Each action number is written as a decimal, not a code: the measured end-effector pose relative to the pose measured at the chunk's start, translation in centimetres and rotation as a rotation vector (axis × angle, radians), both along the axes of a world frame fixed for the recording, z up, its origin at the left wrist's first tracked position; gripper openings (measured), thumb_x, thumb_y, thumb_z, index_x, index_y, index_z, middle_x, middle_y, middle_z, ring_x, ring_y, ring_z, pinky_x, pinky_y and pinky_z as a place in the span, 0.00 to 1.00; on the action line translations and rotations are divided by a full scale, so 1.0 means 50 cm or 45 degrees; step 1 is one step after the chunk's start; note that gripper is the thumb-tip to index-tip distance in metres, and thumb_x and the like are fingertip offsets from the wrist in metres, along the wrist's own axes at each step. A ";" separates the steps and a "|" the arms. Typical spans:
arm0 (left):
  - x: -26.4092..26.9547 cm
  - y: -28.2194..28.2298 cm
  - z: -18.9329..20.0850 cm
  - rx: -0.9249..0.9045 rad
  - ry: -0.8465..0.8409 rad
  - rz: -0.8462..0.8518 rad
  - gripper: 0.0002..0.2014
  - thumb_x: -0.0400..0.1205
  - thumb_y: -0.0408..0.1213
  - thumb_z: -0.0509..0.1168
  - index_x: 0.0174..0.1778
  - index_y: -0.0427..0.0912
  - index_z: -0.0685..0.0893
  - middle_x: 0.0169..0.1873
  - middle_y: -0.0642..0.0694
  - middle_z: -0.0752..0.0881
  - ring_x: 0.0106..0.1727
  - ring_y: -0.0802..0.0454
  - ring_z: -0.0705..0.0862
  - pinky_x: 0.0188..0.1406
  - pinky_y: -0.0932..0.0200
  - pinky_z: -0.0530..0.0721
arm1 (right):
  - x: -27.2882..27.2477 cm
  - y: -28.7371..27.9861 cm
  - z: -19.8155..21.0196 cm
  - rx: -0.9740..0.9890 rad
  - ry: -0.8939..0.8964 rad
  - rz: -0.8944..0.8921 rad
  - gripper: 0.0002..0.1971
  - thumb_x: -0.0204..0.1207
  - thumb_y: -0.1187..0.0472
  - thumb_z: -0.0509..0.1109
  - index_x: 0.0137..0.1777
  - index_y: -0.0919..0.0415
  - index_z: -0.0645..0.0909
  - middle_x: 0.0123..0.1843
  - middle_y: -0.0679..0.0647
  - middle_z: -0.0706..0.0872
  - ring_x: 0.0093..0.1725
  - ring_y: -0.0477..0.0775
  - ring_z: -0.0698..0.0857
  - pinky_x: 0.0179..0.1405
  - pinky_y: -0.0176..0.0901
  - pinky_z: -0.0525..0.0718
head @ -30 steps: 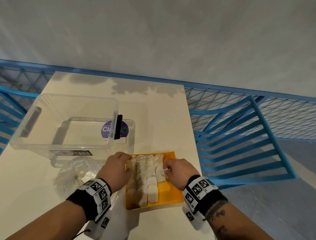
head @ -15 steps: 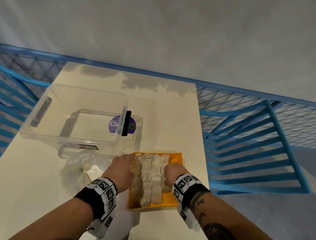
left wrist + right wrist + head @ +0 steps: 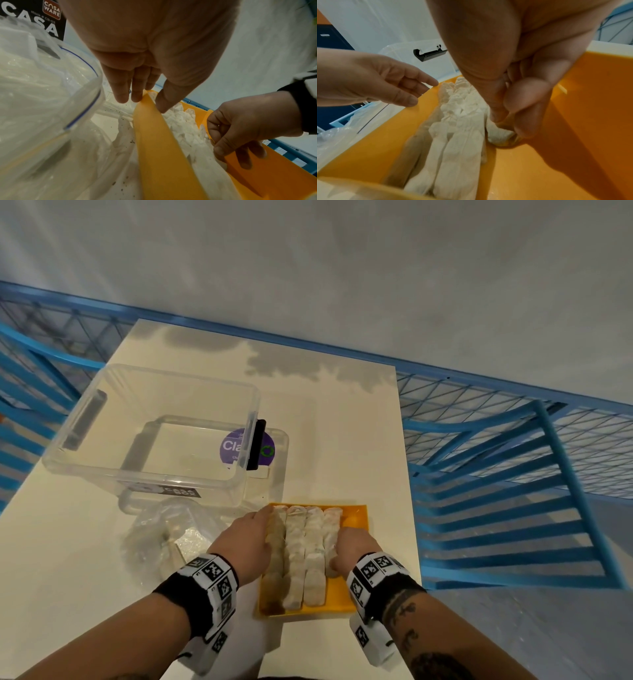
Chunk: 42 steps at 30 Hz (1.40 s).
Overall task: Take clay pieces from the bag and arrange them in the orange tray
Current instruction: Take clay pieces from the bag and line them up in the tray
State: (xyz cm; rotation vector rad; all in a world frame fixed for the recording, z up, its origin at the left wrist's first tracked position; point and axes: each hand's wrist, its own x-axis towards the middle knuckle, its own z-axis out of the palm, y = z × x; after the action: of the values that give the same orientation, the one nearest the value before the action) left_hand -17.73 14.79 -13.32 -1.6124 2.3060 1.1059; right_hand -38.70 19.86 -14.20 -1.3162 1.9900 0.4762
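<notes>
The orange tray [image 3: 356, 517] lies at the table's near right and holds several white clay pieces [image 3: 305, 549] packed in rows along its left side. My left hand [image 3: 251, 537] rests on the tray's left rim [image 3: 154, 135], fingers straight outside the wall and thumb inside. My right hand [image 3: 347, 546] has its fingers curled down inside the tray. Its thumb and fingertips [image 3: 522, 102] pinch one clay piece [image 3: 500, 135] at the near end of the rightmost row. The clear plastic bag [image 3: 164, 537] lies crumpled left of the tray with some clay inside.
A clear plastic box [image 3: 150, 426] stands behind the bag, on a lid with a purple label [image 3: 236, 446]. The tray's right strip [image 3: 573, 121] is bare. The table's right edge runs close to the tray, with blue metal chairs [image 3: 513, 508] beyond it.
My right hand has come down and toward me along the rightmost row, bringing its clay piece to that row's near end. My left hand has stayed at the tray's left rim.
</notes>
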 end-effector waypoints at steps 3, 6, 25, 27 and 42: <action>-0.002 0.003 0.002 -0.003 -0.015 -0.024 0.35 0.81 0.38 0.61 0.85 0.51 0.56 0.75 0.46 0.75 0.73 0.46 0.75 0.69 0.51 0.78 | 0.005 0.008 0.008 -0.006 -0.034 -0.004 0.19 0.73 0.59 0.75 0.63 0.64 0.80 0.64 0.60 0.85 0.62 0.60 0.85 0.55 0.45 0.83; -0.001 0.006 0.010 -0.009 -0.010 -0.040 0.34 0.83 0.39 0.60 0.85 0.50 0.55 0.76 0.44 0.74 0.74 0.45 0.75 0.70 0.50 0.77 | 0.005 0.020 0.033 -0.063 -0.057 -0.027 0.18 0.75 0.59 0.73 0.63 0.64 0.79 0.63 0.60 0.85 0.61 0.60 0.85 0.54 0.44 0.83; 0.330 -0.001 -0.031 0.118 -0.092 0.974 0.40 0.64 0.62 0.78 0.63 0.42 0.73 0.55 0.38 0.82 0.52 0.37 0.86 0.51 0.46 0.86 | 0.067 0.231 -0.039 -0.499 -0.336 0.035 0.31 0.61 0.15 0.38 0.34 0.35 0.72 0.46 0.40 0.84 0.52 0.43 0.82 0.56 0.46 0.79; 0.326 -0.004 -0.038 0.170 0.006 0.949 0.20 0.71 0.49 0.75 0.50 0.38 0.81 0.41 0.39 0.87 0.40 0.39 0.89 0.40 0.43 0.92 | 0.067 0.226 -0.040 -0.504 -0.340 0.026 0.34 0.57 0.14 0.33 0.33 0.35 0.72 0.47 0.41 0.84 0.51 0.44 0.82 0.56 0.46 0.79; 0.312 0.035 -0.001 -0.638 0.263 0.687 0.24 0.71 0.36 0.74 0.61 0.42 0.75 0.63 0.41 0.75 0.65 0.40 0.72 0.67 0.48 0.71 | 0.069 0.224 -0.032 -0.438 -0.363 0.024 0.12 0.78 0.37 0.61 0.35 0.35 0.72 0.48 0.42 0.84 0.51 0.44 0.82 0.56 0.43 0.79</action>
State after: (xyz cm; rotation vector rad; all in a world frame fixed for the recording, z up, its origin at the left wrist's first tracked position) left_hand -2.11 16.52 -13.39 -2.5273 2.4876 0.8350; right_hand -35.23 31.07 -15.78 -1.5144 1.8721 -0.0523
